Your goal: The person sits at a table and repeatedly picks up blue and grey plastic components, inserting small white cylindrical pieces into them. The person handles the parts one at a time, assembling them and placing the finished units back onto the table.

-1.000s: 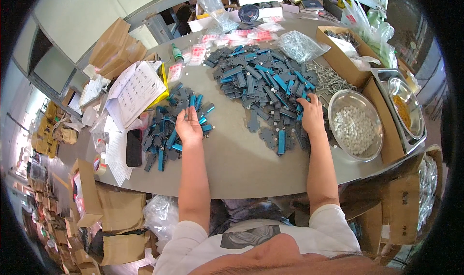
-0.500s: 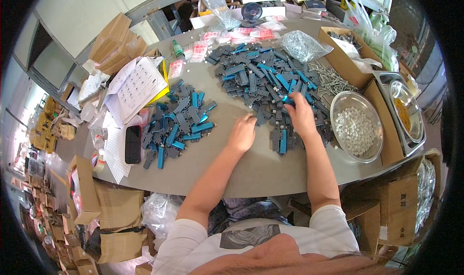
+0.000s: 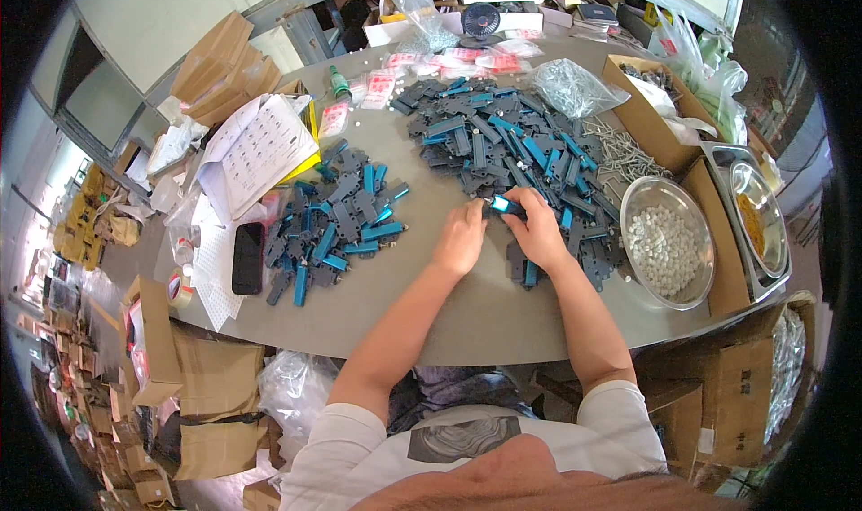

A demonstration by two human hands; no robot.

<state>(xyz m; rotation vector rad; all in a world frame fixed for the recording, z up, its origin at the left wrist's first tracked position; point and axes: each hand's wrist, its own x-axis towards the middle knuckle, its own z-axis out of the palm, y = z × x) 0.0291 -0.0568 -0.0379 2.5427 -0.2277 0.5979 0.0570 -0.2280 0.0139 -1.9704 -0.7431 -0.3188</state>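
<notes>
My right hand (image 3: 540, 230) is closed on a small dark-grey part with a bright blue housing (image 3: 505, 205), held just above the near edge of the large pile. Close against its left end, the fingertips of my left hand (image 3: 461, 240) are pinched together. Whatever lies between them is too small to make out. Behind my hands spreads a large heap of the same blue and grey parts (image 3: 476, 138). A smaller heap of them (image 3: 337, 215) lies to the left of my left hand.
Right of the pile are loose screws (image 3: 628, 152) and a metal bowl (image 3: 633, 259) of small white pieces. A steel tray (image 3: 772, 277) and cardboard box (image 3: 620, 71) stand beyond. Papers (image 3: 256, 152) and a phone (image 3: 249, 258) lie left; a small fan (image 3: 480, 21) stands at the back.
My right hand has brought the part left and nearer, away from the pile. My left hand has moved slightly right and up, so both hands now meet at the part.
</notes>
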